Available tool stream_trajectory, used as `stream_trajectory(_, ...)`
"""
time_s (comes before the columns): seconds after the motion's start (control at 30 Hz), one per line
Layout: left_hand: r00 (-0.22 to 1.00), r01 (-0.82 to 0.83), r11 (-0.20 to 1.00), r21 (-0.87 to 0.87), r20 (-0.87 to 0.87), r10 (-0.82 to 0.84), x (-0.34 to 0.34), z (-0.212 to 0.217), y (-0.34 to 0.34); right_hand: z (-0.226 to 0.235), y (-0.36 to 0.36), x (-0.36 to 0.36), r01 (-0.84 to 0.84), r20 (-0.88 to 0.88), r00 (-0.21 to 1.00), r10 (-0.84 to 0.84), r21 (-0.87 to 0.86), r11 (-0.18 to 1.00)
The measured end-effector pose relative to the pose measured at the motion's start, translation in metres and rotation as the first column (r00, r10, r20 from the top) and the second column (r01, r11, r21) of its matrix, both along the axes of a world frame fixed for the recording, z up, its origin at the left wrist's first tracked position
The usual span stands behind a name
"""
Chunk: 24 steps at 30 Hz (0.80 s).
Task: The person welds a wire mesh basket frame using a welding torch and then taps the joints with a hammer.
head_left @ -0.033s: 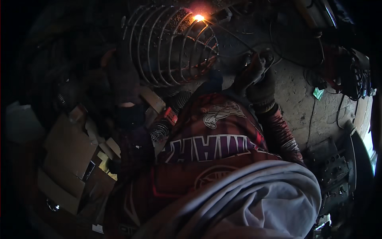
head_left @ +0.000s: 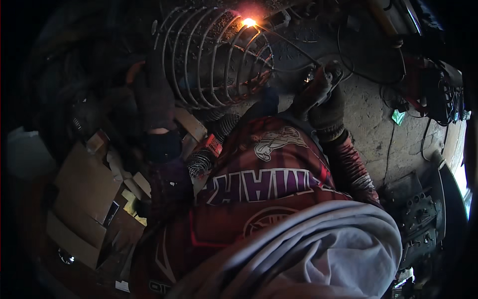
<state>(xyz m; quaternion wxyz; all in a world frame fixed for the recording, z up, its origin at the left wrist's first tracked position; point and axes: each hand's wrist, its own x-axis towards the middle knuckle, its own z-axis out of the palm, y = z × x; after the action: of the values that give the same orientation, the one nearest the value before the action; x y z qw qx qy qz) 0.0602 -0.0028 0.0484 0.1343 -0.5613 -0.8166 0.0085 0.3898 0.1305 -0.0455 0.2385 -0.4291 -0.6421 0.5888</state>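
A round cage of bent metal rods (head_left: 200,62) lies on its side at the top middle. At its far right, a bright welding glow (head_left: 249,22) burns where the tip of a thin welding rod (head_left: 291,44) meets a bar. That rod runs back to a welding rod holder (head_left: 318,84), gripped in my gloved right hand (head_left: 327,102), which is closed. Beside the cage's left side is my left hand (head_left: 155,97), also gloved. Its fingers are lost in the dark, so whether it touches the cage cannot be seen.
Cardboard boxes (head_left: 82,194) stand at the left. Metal coil springs (head_left: 200,162) lie by my left forearm. A cable (head_left: 343,52) loops on the floor at the right. Dark machine parts (head_left: 420,214) sit at the lower right, and a green scrap (head_left: 398,117) lies farther up.
The surroundings look a little brighter now. My hands, the welding rod and the cage show no visible movement.
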Motion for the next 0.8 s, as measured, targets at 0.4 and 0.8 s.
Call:
stream_trajectory(0.4,0.969,-0.122,0.992,-0.032,0.211,0.126,-0.003,-0.004,0.002,-0.008,0.002,0.004,-0.107,0.048,0.994,0.097,0.292,0.951)
stream_trajectory(0.8,0.971,-0.144,0.985,-0.090,0.179,0.158,0.003,0.005,0.005,-0.002,0.007,0.000,-0.182,0.182,0.973,0.139,0.243,0.953)
